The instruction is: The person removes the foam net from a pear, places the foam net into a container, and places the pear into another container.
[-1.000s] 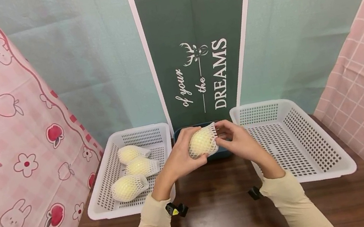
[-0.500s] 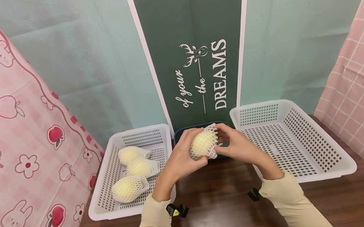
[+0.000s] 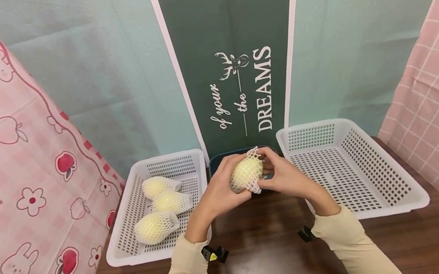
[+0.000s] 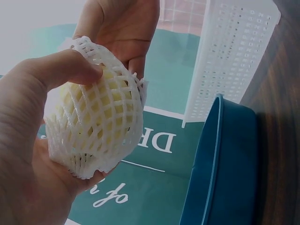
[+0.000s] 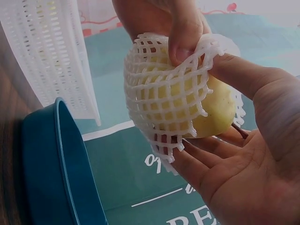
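A yellow pear point(image 5: 218, 110) in a white foam net point(image 5: 161, 89) is held up between both hands, over the front of a blue basin point(image 4: 236, 154). My left hand point(image 3: 224, 188) grips the netted pear from the left, thumb pressed on the mesh. On the other side, my right hand point(image 3: 286, 175) pinches the net's open edge between thumb and fingers. That edge is spread and folded back, and in the right wrist view bare skin and a brown stem show at this end. The far fingers of both hands are partly hidden behind the pear.
At the left, a white perforated basket point(image 3: 116, 251) holds 3 netted pears point(image 3: 154, 228). Another white basket point(image 3: 339, 175) with nothing in it stands at the right. All sit on a brown wooden table point(image 3: 263, 265), with a green printed cloth point(image 3: 234, 18) behind.
The net's open edge has been spread and folded back over the pear by my right hand, baring more of the fruit. My left hand stays about where it was.
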The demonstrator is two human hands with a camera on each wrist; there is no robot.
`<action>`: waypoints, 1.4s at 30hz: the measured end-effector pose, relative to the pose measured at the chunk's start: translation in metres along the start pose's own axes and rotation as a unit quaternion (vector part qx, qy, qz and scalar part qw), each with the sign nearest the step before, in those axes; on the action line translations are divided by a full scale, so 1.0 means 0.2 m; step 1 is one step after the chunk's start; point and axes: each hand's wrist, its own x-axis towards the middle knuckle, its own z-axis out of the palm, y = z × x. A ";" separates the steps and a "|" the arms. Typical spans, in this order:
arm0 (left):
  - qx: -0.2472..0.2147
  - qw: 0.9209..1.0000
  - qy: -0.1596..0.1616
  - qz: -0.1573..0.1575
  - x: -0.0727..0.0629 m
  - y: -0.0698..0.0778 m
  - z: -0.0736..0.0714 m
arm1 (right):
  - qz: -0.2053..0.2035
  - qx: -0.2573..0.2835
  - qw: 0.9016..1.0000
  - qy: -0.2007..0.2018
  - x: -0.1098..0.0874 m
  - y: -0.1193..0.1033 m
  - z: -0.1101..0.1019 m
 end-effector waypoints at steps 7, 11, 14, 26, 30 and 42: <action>-0.010 1.000 -0.008 -0.008 0.00 0.00 0.01 | -0.007 -0.017 1.000 0.003 0.00 0.01 -0.01; -0.013 1.000 -0.010 -0.010 0.01 0.00 0.01 | -0.010 -0.030 0.999 0.011 0.00 0.02 -0.01; -0.013 1.000 -0.008 -0.006 0.01 0.00 0.01 | -0.012 -0.041 0.999 0.021 0.00 0.02 -0.01; -0.018 1.000 -0.010 -0.005 0.01 -0.01 0.00 | -0.018 -0.051 0.998 0.035 0.00 0.02 -0.01; -0.020 1.000 -0.010 -0.006 0.01 -0.01 0.00 | -0.017 -0.058 0.998 0.035 0.01 0.03 -0.01; -0.012 1.000 -0.003 -0.001 0.01 -0.01 0.00 | 0.010 -0.057 0.998 0.036 0.00 0.03 -0.01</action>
